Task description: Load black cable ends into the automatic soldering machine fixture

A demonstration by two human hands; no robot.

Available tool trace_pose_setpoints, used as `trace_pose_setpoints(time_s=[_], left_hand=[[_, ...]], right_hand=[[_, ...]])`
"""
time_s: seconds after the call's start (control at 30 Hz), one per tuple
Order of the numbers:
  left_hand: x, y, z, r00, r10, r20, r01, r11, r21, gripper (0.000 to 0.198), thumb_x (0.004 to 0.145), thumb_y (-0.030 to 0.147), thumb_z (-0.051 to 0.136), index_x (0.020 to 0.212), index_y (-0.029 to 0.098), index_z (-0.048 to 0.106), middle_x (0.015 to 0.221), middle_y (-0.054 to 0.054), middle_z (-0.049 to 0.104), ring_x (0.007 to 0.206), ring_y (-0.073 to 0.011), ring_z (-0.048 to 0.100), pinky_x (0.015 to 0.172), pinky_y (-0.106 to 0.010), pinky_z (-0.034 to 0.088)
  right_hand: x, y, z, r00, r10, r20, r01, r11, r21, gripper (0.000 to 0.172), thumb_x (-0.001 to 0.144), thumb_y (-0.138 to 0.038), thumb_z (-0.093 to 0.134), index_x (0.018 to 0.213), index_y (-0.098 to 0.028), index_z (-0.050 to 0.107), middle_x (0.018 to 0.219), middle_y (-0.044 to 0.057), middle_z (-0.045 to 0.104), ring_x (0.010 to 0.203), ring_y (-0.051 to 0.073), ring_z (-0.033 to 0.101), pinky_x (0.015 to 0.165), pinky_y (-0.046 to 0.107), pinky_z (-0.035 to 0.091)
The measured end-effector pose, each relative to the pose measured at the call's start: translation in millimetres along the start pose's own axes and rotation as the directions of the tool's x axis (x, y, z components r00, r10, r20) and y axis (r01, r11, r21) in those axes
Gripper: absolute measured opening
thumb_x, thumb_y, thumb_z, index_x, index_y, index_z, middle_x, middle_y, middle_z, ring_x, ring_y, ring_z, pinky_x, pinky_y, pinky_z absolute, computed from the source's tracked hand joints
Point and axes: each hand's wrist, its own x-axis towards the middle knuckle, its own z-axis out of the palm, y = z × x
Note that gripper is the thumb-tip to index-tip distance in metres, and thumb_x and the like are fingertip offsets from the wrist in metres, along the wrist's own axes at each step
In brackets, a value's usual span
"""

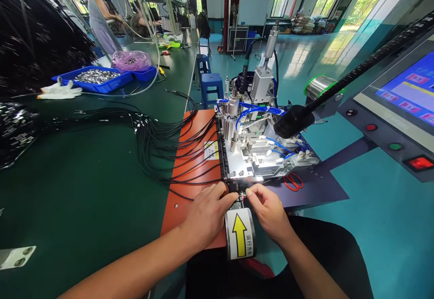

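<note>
– Black cables (pixel 154 138) fan across the green surface (pixel 95 190) toward its right edge in the head view. Where's the wire end (pixel 242 195)?
– Just off the orange plate's right edge, toward its near corner, between the left hand (pixel 212 206) and the right hand (pixel 269 213).
– And the grip?
– On the right, thumb and forefinger pinch the wire end; what the left pinches, if anything, I cannot tell.
– What could go wrong?
– It may bend or slip if that pinch is loose. Looped cables may snag, tugging it askew.
</note>
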Motion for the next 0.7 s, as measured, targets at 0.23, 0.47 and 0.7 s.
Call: trace_pose_setpoints(time_s=[0.23, 0.47, 0.7], left_hand=[[1.0, -1.0, -0.3, 0.999, 0.033, 0.022, -0.034, 0.999, 0.032, 0.026, 0.091, 0.013, 0.05, 0.111, 0.026, 0.062, 0.091, -0.003, 0.056, 0.079, -0.0175, 0.053, 0.067, -0.031, 0.041], [3.9, 1.2, -6.4, 0.996, 0.085, 0.041, -0.088, 0.993, 0.082, 0.025, 0.088, 0.014, 0.053, 0.11, 0.023, 0.061, 0.085, -0.002, 0.055, 0.073, -0.0184, 0.049, 0.062, -0.032, 0.04], [4.6, 1.7, -9.3, 0.991, 0.109, 0.083, -0.12, 0.983, 0.138, 0.025, 0.086, 0.014, 0.053, 0.109, 0.021, 0.06, 0.086, -0.004, 0.055, 0.071, -0.018, 0.048, 0.061, -0.031, 0.04]], right_hand=[[-0.8, 0.1, 0.8, 1.0, 0.009, -0.008, -0.009, 1.0, 0.012, 0.031, 0.093, -0.045, 0.053, 0.074, -0.021, 0.057, 0.069, -0.001, 0.057, 0.066, 0.017, 0.052, 0.061, 0.026, 0.041], [-0.4, -0.6, 1.4, 1.0, 0.003, -0.022, -0.004, 1.0, -0.011, 0.03, 0.093, -0.043, 0.052, 0.074, -0.02, 0.057, 0.069, -0.001, 0.056, 0.065, 0.016, 0.052, 0.061, 0.026, 0.041], [-1.6, -0.2, 2.4, 0.999, -0.005, -0.032, 0.005, 1.0, -0.005, 0.03, 0.093, -0.042, 0.053, 0.074, -0.02, 0.058, 0.071, -0.001, 0.057, 0.066, 0.016, 0.053, 0.062, 0.026, 0.042]])
